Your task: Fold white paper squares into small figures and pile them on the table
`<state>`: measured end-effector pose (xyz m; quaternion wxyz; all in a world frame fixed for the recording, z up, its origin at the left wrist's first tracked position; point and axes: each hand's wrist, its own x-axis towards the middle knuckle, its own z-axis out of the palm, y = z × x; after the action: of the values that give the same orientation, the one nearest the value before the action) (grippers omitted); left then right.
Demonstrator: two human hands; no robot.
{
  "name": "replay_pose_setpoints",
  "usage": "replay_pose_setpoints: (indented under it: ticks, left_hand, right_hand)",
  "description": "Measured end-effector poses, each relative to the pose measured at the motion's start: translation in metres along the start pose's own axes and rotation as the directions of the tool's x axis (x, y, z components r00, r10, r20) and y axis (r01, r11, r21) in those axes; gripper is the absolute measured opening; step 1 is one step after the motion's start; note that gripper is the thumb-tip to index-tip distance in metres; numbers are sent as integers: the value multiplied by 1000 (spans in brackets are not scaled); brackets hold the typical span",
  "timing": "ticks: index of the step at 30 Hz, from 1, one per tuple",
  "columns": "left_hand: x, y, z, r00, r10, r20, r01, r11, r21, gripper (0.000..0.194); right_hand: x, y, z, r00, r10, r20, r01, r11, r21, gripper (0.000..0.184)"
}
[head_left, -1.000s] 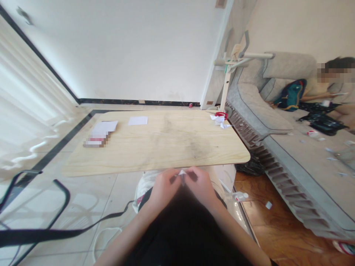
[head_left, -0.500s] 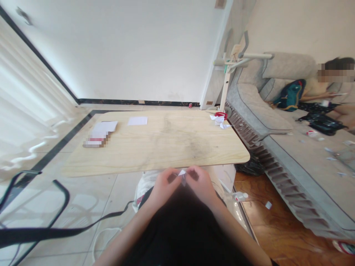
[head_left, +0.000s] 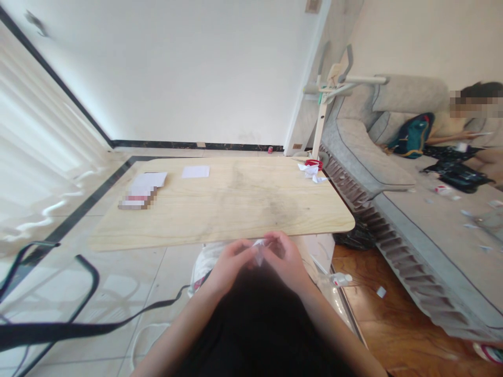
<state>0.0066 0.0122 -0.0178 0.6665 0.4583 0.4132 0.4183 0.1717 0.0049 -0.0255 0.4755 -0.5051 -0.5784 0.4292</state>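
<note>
A: Where's the paper?

B: The small white paper [head_left: 259, 252] is between the two hands, just short of the tabletop [head_left: 220, 209]. Call it the clock's centre, twelve straight ahead.

A: How is it held?

B: The left hand [head_left: 232, 260] at nine and the right hand [head_left: 286, 260] at three pinch it between thumbs and fingers. They cover its edges, and its lower part blurs against black clothing [head_left: 255, 324] at six, so I can't make out the full shape.

A: And farther out?

B: Pale wood grain on the tabletop, smudged grey at twelve, with rounded corners. At eleven, a flat paper sheet [head_left: 195, 172]; at ten, a stack [head_left: 148, 180], its near end pixelated. Around one, pointed folded papers [head_left: 309, 170] partly hide something glossy and red [head_left: 317, 164].

A: Beyond that?

B: A clear bottle [head_left: 341, 279] lies between three and four. At two, a soft grey sofa [head_left: 365, 152] with a pleated skirt, cut off at the frame, as is the person [head_left: 442, 139] on it.
</note>
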Motion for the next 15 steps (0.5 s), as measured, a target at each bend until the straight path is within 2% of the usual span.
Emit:
replay_pose_setpoints:
  ticks: [2, 4, 6, 9, 15]
  left_hand:
    - [1, -5, -1, 1000, -6, -6, 5, 998, -66, 24]
    - [2, -7, -2, 1000, -5, -13, 4, 997, -79, 25]
    - [2, -6, -1, 1000, 3, -18, -4, 998, -59, 24]
    - [1, -2, 2, 999, 11, -41, -11, 1000, 4, 23]
    - [-1, 2, 7, 992, 88, -90, -73, 985, 153, 24]
  right_hand:
    - [-2, -4, -1, 992, -96, -77, 91, 993, -70, 18]
    - [-4, -9, -2, 966, -229, -121, 207, 963, -172, 9]
    - [-4, -14, -1, 944, -320, -82, 293, 925, -242, 6]
    - [-3, -14, 1, 950, -311, -26, 295, 923, -247, 7]
    - [0, -6, 3, 975, -215, -54, 200, 959, -203, 8]
